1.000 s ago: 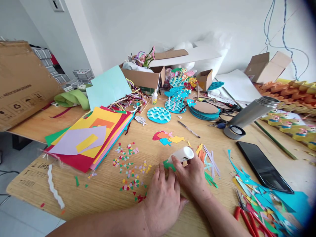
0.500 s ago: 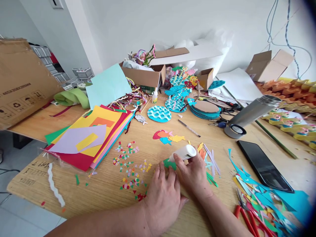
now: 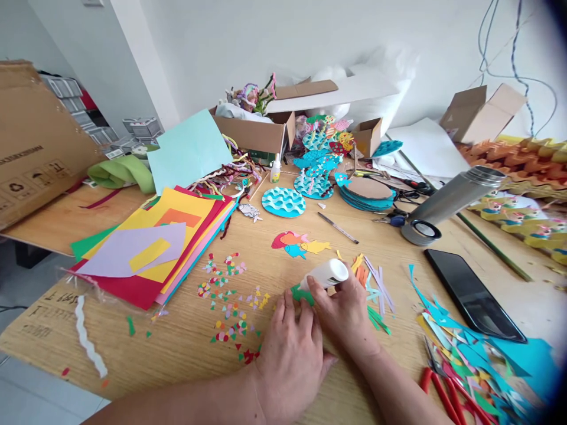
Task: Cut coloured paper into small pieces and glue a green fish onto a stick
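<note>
My left hand lies palm down on the table, fingers extended, its fingertips on the lower edge of a small green paper piece. My right hand is wrapped round a white glue bottle, which is tilted with its nozzle end down over the green piece. The nozzle tip is too small to make out. Just beyond are paper fish in red, orange, blue and yellow. Small paper confetti is scattered left of my left hand, and thin paper strips lie right of the bottle.
Coloured paper sheets are stacked at the left. On the right are a black phone, red-handled scissors, paper scraps and a metal flask. Wavy blue discs and a cardboard box stand farther back.
The camera view has shifted slightly, so the objects on the left appear farther left. Both hands and the bottle keep nearly the same pose over the green piece.
</note>
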The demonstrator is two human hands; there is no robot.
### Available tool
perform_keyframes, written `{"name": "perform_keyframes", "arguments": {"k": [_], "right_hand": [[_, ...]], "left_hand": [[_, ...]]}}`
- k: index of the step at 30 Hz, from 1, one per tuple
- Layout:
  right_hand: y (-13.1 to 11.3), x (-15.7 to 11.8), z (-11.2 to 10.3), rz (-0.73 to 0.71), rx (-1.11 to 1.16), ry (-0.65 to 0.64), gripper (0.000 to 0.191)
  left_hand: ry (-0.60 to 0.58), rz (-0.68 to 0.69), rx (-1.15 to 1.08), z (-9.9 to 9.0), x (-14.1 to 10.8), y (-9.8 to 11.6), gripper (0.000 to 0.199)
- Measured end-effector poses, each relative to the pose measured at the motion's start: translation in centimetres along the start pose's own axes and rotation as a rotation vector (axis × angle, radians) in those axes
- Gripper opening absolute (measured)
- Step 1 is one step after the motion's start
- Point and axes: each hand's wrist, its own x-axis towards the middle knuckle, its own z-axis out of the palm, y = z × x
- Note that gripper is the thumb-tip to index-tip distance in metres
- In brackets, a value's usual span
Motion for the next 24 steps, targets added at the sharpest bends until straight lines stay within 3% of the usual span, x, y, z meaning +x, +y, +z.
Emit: {"name": "perform_keyframes", "arguments": {"k": [8,16,24], "right_hand": [[0.44,0.14,0.01,0.02,0.033,0.015,0.019],[0.53,0.35,-0.18,0.134,0.029,0.051,0.02],[0.14,0.24,-0.03,0.07,0.032,0.062,0.02]], "left_hand": [[-0.019,0.005,-0.018,0.34,0.07,-0.09,0.06],[-0.021,0.027,-0.009,-0.18,0.12,-0.27,0.058],[-0.036,0.028,0.0,-0.09,0.21,-0.15,0.056]]}}
